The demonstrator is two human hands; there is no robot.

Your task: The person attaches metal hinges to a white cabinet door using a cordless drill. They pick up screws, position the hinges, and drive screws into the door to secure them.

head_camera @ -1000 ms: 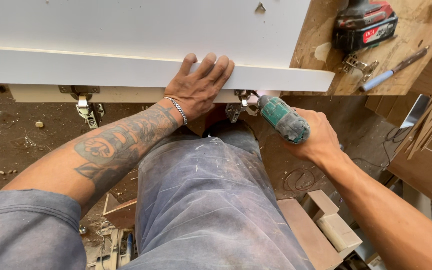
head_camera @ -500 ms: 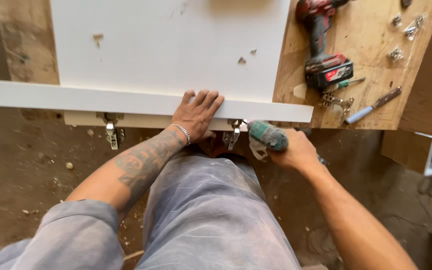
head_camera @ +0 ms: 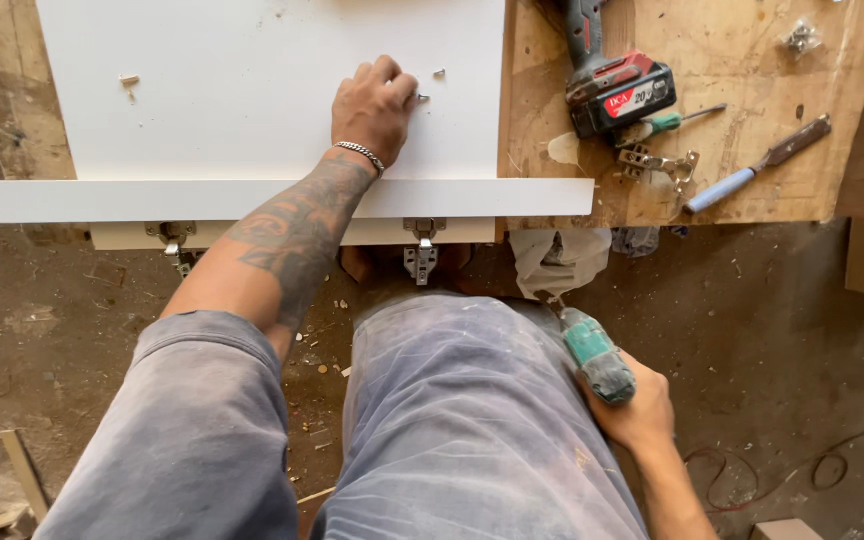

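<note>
While the white panel lies flat across the tabletop, long axis crosswise, the left hand rests on it, fingers curled beside small screws; the right hand, well below, grips a teal driver.

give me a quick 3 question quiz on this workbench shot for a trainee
1. True or false: the left hand rests on the white panel.
2. What does the right hand hold? A) teal screwdriver B) hammer C) tape measure
3. Fill in: the red and black cordless drill lies on the wooden ____.

Key
1. True; its fingers are by small screws.
2. A; the teal screwdriver is held low beside the thigh, off the bench.
3. Workbench, right of the panel.
</note>
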